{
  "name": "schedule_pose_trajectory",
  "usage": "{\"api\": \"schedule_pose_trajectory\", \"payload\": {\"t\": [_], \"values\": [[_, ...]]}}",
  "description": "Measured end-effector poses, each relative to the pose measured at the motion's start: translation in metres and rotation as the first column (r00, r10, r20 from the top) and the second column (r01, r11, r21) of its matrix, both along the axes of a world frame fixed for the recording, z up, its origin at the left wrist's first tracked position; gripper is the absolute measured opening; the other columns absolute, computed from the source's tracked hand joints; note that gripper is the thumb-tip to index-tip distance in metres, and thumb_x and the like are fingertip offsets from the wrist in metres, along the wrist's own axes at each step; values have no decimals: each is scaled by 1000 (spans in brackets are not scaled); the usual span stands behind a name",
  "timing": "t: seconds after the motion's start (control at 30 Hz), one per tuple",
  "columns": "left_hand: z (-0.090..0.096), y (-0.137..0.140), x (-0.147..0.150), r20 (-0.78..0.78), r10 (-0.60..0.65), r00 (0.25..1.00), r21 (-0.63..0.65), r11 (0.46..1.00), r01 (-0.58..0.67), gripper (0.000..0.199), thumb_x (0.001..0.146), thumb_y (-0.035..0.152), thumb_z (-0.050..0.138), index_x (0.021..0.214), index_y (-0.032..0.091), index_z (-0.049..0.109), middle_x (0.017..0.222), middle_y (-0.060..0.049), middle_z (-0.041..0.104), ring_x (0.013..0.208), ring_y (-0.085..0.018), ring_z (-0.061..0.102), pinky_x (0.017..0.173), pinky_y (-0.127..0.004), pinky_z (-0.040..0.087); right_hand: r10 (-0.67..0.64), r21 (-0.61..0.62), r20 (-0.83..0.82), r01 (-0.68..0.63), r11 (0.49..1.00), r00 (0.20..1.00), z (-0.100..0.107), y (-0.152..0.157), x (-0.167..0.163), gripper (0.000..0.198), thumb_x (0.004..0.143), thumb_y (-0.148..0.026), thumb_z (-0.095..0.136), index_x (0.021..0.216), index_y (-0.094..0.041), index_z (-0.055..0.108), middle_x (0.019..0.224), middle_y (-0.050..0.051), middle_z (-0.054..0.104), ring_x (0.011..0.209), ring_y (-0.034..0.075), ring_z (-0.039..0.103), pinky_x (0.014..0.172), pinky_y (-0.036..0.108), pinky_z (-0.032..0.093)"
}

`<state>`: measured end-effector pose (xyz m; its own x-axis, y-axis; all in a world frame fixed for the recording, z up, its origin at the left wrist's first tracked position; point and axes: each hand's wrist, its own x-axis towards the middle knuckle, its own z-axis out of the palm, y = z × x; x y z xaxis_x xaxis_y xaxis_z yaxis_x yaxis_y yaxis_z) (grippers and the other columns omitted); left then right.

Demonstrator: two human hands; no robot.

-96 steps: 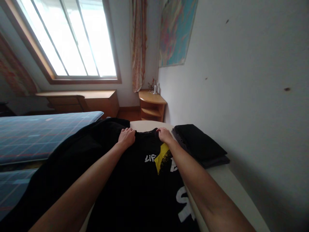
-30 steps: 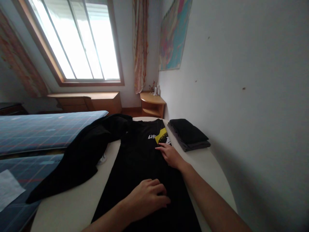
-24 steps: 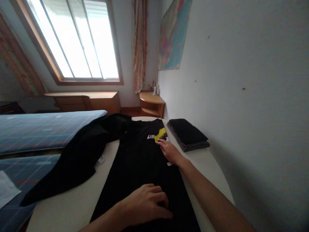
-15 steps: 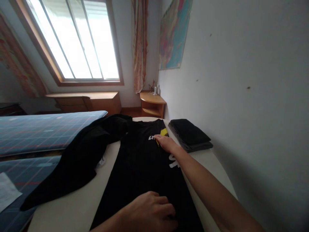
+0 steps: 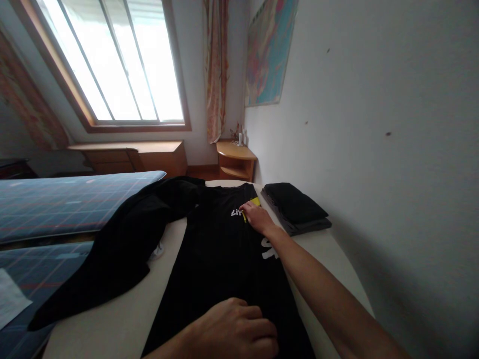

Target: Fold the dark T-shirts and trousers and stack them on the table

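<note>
A black T-shirt [image 5: 213, 249] lies lengthwise on the pale board, its right side turned inward. White lettering shows near its top and along its right edge. At the upper part, my right hand [image 5: 256, 217] rests on the cloth with fingers bent down at the folded edge, beside a yellow patch [image 5: 255, 202]. Close to me, my left hand [image 5: 235, 326] is curled on the lower part of the shirt; its fingertips are hidden. Left of the shirt, a loose black garment [image 5: 123, 239] hangs over the board's edge.
A stack of folded dark clothes [image 5: 295, 207] sits at the right, near the wall. To the left are blue checked mattresses [image 5: 75, 204] with a white sheet [image 5: 11, 296] on one. A wooden corner shelf [image 5: 235, 152] stands beyond the board.
The fingers of my right hand have bent a little more at the fold. My left hand has shifted slightly right and down. The shirt lies nearly the same.
</note>
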<state>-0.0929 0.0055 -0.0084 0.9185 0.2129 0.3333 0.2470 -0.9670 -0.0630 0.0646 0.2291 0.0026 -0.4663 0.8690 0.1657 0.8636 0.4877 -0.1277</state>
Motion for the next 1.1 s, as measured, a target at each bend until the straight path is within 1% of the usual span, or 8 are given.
{"api": "schedule_pose_trajectory", "payload": {"t": [0.17,0.3,0.5,0.67,0.73,0.83,0.93,1.1], "values": [[0,2,-1,-41,-16,999,-40,999,14,11,101,29,55,109,26,61,111,4,68,86,-9,60,60,-28,43,4,7,-6,-4,1000,1000,-9,-1,-2,35,102,-21,36,125,-25,62,125,7,62,101,21,65,89,31,48],[2,1,-1,5,-50,999,-27,998,50,12,101,33,55,100,26,64,111,8,70,95,-9,59,68,-27,43,-9,35,-25,10,999,1000,-9,0,-4,33,101,-21,37,121,-24,63,123,7,64,100,21,65,90,32,47],[3,4,1,20,-101,995,0,995,101,17,103,32,50,103,27,67,111,9,71,116,-12,56,102,-29,40,-53,46,-49,55,997,997,-17,-3,-12,38,101,-20,34,128,-24,61,127,7,64,111,22,61,95,33,45],[3,5,-1,-17,-90,996,66,994,91,23,104,34,46,111,32,68,135,9,62,130,-13,50,114,-32,35,-150,31,-76,153,988,986,-36,-11,-21,54,101,-31,34,150,-10,39,156,15,40,139,27,40,112,40,32],[2,4,-1,-43,-43,998,115,992,48,30,105,34,42,127,36,62,149,7,50,140,-17,41,114,-36,36,-170,-20,-88,169,985,981,-40,-15,-21,62,101,-41,32,153,-6,34,160,16,33,145,27,31,118,41,24],[-8,0,1,-70,26,997,185,983,-12,42,105,37,38,147,40,43,159,2,37,145,-23,37,109,-40,44,-160,-78,-102,153,985,982,-42,-19,-20,68,101,-51,27,155,-9,32,162,12,28,149,26,25,121,41,16],[-24,-2,5,-70,40,997,239,971,-22,46,105,38,36,151,43,34,161,2,32,145,-24,36,106,-42,48,-153,-89,-104,144,986,983,-41,-22,-17,70,100,-55,25,155,-12,32,163,11,27,149,26,24,121,41,14],[-42,-5,10,-68,33,997,237,971,-16,47,105,38,36,152,43,33,163,2,28,145,-26,36,106,-44,49,-143,-90,-104,134,987,984,-42,-23,-14,69,101,-57,23,156,-16,32,163,9,27,150,23,22,121,41,13]]}}
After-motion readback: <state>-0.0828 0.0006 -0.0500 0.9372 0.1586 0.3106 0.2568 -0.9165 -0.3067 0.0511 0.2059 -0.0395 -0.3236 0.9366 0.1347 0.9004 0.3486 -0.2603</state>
